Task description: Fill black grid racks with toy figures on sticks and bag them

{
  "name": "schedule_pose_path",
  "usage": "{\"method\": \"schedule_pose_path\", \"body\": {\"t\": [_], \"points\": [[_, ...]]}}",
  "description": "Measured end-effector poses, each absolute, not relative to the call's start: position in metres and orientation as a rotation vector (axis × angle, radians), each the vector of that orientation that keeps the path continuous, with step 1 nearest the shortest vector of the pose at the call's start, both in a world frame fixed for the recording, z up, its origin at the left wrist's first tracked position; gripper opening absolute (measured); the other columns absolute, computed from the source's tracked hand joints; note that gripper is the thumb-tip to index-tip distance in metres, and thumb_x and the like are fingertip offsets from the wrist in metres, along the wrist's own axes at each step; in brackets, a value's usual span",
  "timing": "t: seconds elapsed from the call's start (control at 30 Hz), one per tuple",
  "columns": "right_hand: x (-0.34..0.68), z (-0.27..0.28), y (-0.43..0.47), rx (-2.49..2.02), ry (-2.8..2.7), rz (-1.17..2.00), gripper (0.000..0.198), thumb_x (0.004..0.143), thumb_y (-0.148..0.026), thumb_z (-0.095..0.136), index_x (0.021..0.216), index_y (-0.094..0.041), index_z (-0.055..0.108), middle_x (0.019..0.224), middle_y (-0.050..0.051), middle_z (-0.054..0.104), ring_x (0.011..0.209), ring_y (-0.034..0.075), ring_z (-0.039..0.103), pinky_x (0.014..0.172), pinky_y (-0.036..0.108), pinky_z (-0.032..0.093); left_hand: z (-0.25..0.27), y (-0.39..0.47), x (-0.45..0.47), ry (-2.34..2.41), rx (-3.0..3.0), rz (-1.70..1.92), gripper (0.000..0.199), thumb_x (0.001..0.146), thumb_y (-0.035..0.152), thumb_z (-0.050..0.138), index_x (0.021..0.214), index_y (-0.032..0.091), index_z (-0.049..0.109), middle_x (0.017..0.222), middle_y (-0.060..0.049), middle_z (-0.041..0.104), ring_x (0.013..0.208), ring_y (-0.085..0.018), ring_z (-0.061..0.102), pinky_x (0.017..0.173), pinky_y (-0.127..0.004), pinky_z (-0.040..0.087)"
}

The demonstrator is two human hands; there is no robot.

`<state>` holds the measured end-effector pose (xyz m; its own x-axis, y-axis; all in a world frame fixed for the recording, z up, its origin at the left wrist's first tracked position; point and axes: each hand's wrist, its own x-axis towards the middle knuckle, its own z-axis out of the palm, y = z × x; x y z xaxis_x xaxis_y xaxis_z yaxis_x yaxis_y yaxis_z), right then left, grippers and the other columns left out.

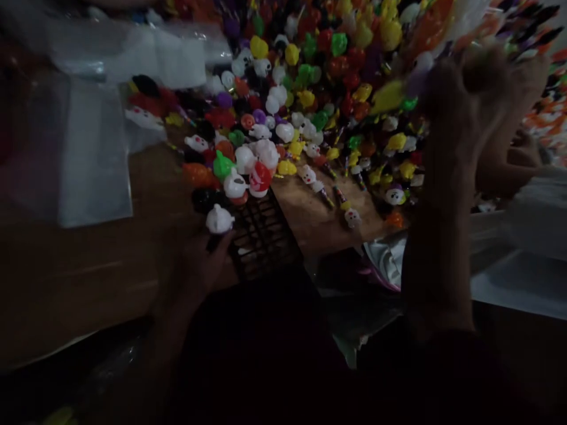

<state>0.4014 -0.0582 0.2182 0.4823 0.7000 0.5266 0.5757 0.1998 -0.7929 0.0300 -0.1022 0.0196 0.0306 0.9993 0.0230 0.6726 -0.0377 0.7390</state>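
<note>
Offers widest bare room on brown wooden table (pixel 97 271) at left of frame, below clear plastic bags (pixel 95 159); right of centre, only a small gap between near table edge and heap of multicoloured plastic toys (pixel 310 77). Has curled left hand (pixel 204 262) left of lower centre, with thumb at base of round white plastic toy (pixel 220 219), left of black plastic grid rack (pixel 270 236); cannot tell whether pinching. Has bent right hand (pixel 452 97) by the heap at upper right; blurred, cannot tell whether gripping.
</note>
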Motion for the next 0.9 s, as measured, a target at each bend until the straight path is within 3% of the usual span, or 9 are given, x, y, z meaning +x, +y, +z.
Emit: {"method": "schedule_pose_path", "body": {"t": [0.07, 0.13, 0.23, 0.33, 0.43, 0.6, 0.67, 0.77, 0.9], "points": [[0.377, 0.182, -0.117, -1.442, -1.045, 0.075, 0.016, 0.078, -0.027, 0.07, 0.072, -0.019, 0.057, 0.063, -0.007, 0.054, 0.063, 0.006, 0.051, 0.062, 0.022, 0.041, 0.022, -0.099, 0.033, 1.65, 1.759, 0.8, 0.028, 0.082, 0.043, 0.066, 0.096, 0.022, 0.078, 0.099, -0.006, 0.079, 0.094, -0.026, 0.074, 0.084, -0.033, 0.058], [0.351, 0.137, -0.159, -1.617, -0.91, 0.313, 0.015, 0.074, -0.029, 0.075, 0.075, -0.018, 0.065, 0.06, -0.003, 0.061, 0.054, 0.009, 0.054, 0.056, 0.025, 0.045, 0.025, -0.098, 0.035, 1.63, 1.742, 0.827, 0.024, 0.082, 0.038, 0.068, 0.095, 0.021, 0.078, 0.098, -0.005, 0.08, 0.094, -0.025, 0.074, 0.084, -0.031, 0.059], [0.317, 0.076, -0.186, -1.693, -0.923, 0.432, 0.023, 0.071, -0.039, 0.08, 0.078, -0.02, 0.07, 0.071, 0.002, 0.07, 0.067, 0.017, 0.065, 0.067, 0.032, 0.053, 0.027, -0.098, 0.034, 1.583, 1.746, 0.869, 0.025, 0.083, 0.032, 0.069, 0.102, 0.019, 0.077, 0.106, -0.006, 0.079, 0.101, -0.025, 0.074, 0.091, -0.033, 0.058], [0.3, 0.044, -0.187, -1.717, -0.967, 0.422, 0.028, 0.075, -0.048, 0.076, 0.08, -0.021, 0.069, 0.079, 0.003, 0.072, 0.076, 0.021, 0.067, 0.074, 0.036, 0.055, 0.028, -0.098, 0.033, 1.524, 1.778, 0.885, 0.026, 0.084, 0.029, 0.068, 0.106, 0.017, 0.076, 0.11, -0.007, 0.079, 0.104, -0.024, 0.074, 0.096, -0.035, 0.057], [0.307, 0.037, -0.187, -1.809, -1.176, 0.401, 0.031, 0.083, -0.051, 0.069, 0.089, -0.021, 0.069, 0.083, 0.006, 0.071, 0.077, 0.022, 0.066, 0.073, 0.038, 0.054, 0.027, -0.099, 0.033, 1.533, 1.838, 0.882, 0.025, 0.085, 0.028, 0.069, 0.107, 0.019, 0.076, 0.11, -0.006, 0.079, 0.104, -0.023, 0.074, 0.097, -0.035, 0.057], [0.325, 0.041, -0.194, -2.007, -1.81, -0.02, 0.027, 0.094, -0.037, 0.058, 0.111, -0.021, 0.071, 0.108, 0.013, 0.068, 0.099, 0.03, 0.06, 0.089, 0.048, 0.049, 0.027, -0.104, 0.033, 1.605, 1.999, 0.92, 0.023, 0.088, 0.034, 0.069, 0.103, 0.018, 0.077, 0.104, -0.008, 0.079, 0.098, -0.025, 0.075, 0.092, -0.035, 0.058], [0.327, 0.042, -0.195, -2.05, -1.891, -0.066, 0.025, 0.097, -0.034, 0.054, 0.108, -0.022, 0.072, 0.105, 0.012, 0.066, 0.093, 0.027, 0.059, 0.082, 0.043, 0.05, 0.027, -0.105, 0.033, 1.633, 2.056, 0.903, 0.024, 0.089, 0.036, 0.069, 0.102, 0.017, 0.077, 0.102, -0.01, 0.079, 0.097, -0.026, 0.075, 0.09, -0.035, 0.058], [0.323, 0.045, -0.19, -1.936, -1.879, 0.054, 0.025, 0.098, -0.037, 0.052, 0.103, -0.022, 0.072, 0.096, 0.009, 0.065, 0.076, 0.02, 0.058, 0.063, 0.033, 0.047, 0.026, -0.104, 0.032, 1.663, 2.042, 0.822, 0.023, 0.088, 0.035, 0.072, 0.101, 0.017, 0.078, 0.101, -0.011, 0.079, 0.096, -0.026, 0.075, 0.089, -0.035, 0.058], [0.3, 0.054, -0.167, -1.701, -1.76, 0.295, 0.022, 0.097, -0.04, 0.056, 0.096, -0.023, 0.07, 0.086, 0.007, 0.069, 0.074, 0.021, 0.064, 0.065, 0.033, 0.05, 0.022, -0.1, 0.031, 1.647, 1.921, 0.767, 0.019, 0.086, 0.03, 0.075, 0.1, 0.018, 0.078, 0.097, -0.008, 0.08, 0.093, -0.024, 0.076, 0.087, -0.033, 0.06]]}}
